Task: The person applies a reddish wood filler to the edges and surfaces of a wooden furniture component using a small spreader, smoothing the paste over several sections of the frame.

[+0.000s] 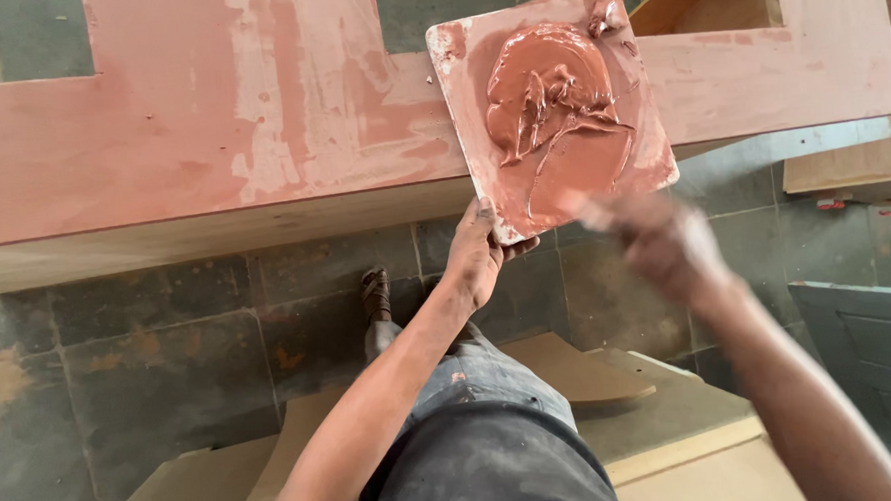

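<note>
Gripping the lower corner of a square board (549, 106), the left hand (476, 259) holds it tilted over the edge of a long reddish-coated wooden panel (190, 121), thumb on top and fingers curled beneath. On the board lies a thick smear of reddish-brown putty (554, 100), heaped toward the upper middle. Just beside the board's lower right edge the right hand (666, 246) is motion-blurred, so I cannot tell its grip or whether it holds anything; below lie a dark stone-tile floor (120, 355) and pale wood offcuts (571, 370).
</note>
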Demonstrator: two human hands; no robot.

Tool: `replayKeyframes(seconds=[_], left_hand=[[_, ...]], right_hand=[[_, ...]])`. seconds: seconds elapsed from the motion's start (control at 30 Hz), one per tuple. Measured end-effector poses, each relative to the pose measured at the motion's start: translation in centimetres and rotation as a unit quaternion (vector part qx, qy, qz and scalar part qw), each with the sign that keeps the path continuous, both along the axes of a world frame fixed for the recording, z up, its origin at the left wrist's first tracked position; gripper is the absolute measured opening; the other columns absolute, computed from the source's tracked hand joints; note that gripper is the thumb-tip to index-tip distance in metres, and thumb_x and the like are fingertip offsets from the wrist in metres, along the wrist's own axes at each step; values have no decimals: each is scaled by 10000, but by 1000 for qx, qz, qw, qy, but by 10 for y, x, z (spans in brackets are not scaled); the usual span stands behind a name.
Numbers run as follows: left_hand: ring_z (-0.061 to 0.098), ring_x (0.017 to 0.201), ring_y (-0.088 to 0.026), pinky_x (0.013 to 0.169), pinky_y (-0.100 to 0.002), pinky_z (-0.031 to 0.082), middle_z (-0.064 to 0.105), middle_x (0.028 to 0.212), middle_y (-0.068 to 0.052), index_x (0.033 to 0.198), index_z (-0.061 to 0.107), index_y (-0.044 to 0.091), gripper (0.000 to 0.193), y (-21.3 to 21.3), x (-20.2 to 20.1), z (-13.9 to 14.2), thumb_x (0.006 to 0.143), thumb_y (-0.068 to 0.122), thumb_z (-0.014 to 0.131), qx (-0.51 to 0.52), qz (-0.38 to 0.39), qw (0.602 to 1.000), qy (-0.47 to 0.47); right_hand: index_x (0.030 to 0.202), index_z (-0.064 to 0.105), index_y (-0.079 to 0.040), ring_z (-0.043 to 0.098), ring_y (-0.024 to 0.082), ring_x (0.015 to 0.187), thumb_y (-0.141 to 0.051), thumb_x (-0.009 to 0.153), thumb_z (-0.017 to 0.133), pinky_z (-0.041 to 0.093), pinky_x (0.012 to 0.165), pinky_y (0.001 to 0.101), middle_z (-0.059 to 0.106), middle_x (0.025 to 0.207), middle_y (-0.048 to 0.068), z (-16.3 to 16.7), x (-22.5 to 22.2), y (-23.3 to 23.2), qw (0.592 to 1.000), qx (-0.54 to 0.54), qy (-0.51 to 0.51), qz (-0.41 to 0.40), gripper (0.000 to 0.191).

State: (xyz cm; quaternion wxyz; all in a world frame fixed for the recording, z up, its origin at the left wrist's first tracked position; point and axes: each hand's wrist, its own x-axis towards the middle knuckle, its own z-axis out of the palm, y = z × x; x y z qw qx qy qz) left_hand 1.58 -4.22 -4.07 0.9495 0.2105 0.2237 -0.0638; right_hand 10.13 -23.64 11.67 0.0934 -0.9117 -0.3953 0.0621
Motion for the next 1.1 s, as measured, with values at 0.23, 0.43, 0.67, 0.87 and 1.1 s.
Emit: replayKeyframes(seconds=[0.23, 0.43, 0.67, 0.87, 1.1], left_hand=[[647, 1153, -269, 951, -512, 585, 604, 1358, -115, 1392, 482, 71, 434, 6, -1, 10, 1098, 370, 370, -20, -5, 1000, 6], [642, 1171, -269, 979, -525, 573, 605, 1344, -109, 1393, 480, 71, 399, 0, -2, -2, 1098, 329, 401, -56, 9, 998, -17], [592, 1231, -250, 1040, -521, 551, 540, 1399, -99, 1458, 444, 98, 420, -5, -10, -10, 1113, 332, 396, -122, 29, 992, -25], [587, 1268, -248, 1019, -511, 535, 519, 1474, -79, 1477, 412, 108, 469, 2, -11, -8, 1092, 374, 375, -107, 19, 993, -33], [600, 1230, -260, 1002, -497, 546, 536, 1452, -105, 1477, 414, 102, 469, 8, -9, -8, 1099, 378, 377, -60, -18, 998, -14]], right_hand=[[1261, 771, -189, 693, 374, 851, -68, 957, 611, 552, 818, 451, 731, 982, 194, -10, 117, -13, 987, -22, 1, -162, 365], [1268, 758, -282, 731, 289, 875, 3, 852, 561, 580, 810, 407, 761, 1046, 131, -12, 35, 17, 989, -5, 58, -136, 541], [1109, 742, -95, 727, 287, 1039, 32, 814, 599, 568, 893, 385, 770, 1135, 106, -9, -41, 33, 985, 129, 97, -58, 351], [1247, 695, -8, 656, 151, 1089, -14, 1004, 648, 535, 972, 287, 715, 1175, 66, -41, 0, -15, 771, 472, 345, -251, 248], [1255, 654, -53, 653, 212, 1187, 63, 975, 632, 500, 1111, 388, 691, 1213, 72, -74, 8, -41, 617, 633, 413, -221, 304]])
